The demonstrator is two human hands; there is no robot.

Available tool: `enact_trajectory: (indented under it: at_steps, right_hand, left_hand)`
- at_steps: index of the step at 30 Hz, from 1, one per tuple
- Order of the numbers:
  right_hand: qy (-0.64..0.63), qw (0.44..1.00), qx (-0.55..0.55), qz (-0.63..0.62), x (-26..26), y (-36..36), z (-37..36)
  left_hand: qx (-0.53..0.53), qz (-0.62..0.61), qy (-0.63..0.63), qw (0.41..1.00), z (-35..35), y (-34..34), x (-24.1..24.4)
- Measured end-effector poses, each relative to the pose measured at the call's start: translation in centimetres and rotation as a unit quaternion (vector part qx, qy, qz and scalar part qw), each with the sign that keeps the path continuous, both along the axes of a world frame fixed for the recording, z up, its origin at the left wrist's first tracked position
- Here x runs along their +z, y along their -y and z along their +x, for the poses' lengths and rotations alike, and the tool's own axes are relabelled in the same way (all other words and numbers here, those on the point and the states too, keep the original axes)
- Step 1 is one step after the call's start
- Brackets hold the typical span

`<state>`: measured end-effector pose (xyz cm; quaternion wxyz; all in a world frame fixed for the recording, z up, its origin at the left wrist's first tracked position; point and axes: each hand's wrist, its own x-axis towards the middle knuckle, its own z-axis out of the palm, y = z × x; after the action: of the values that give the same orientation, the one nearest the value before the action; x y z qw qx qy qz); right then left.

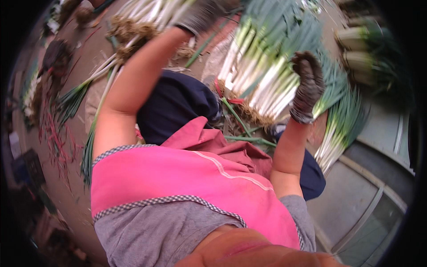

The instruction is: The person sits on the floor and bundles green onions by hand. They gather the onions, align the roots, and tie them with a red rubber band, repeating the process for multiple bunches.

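Observation:
My left hand (208, 15), in a dark knitted work glove, is blurred at the top edge, near a pile of white-stalked green onions (156, 11); its fingers are indistinct. My right hand (307, 88), in a soiled dark glove, is raised over a broad spread of large green onions (267, 73), fingers slightly bent, with nothing visible in its grasp. Their roots point towards me and their leaves away. A red tie (218, 87) lies by the root ends. Loose green leaves (237, 115) lie between my knees.
More green onions (337, 133) lie at the right beside grey panels (350, 197). Several bundles (353, 60) stand farther right. Red strips (60, 147) hang or lie at the left, near loose onions (75, 95) on the ground. My apron (180, 173) covers my lap.

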<state>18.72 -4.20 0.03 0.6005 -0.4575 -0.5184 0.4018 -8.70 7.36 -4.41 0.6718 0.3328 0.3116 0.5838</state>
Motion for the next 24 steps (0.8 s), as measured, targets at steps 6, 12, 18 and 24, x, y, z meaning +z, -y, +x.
enact_trajectory:
  at_steps: [6,12,18,24]
  right_hand:
    - [-0.015,0.942,-0.096,-0.320,-16.6,2.8,7.1]
    - [0.066,0.924,0.038,-0.374,-22.9,-0.4,0.9]
    - [0.510,0.762,-0.026,-0.398,-28.3,-6.2,-2.0]
    - [0.501,0.710,-0.001,-0.495,-26.0,-6.8,-3.6]
  left_hand:
    - [0.165,-0.009,-0.872,0.461,-12.3,-3.9,-4.0]
    - [-0.024,0.151,-0.682,0.715,-6.3,3.5,0.5]
    - [-0.196,0.133,-0.520,0.821,5.5,12.4,3.2]
    - [-0.323,0.179,-0.657,0.657,8.5,11.0,2.4]
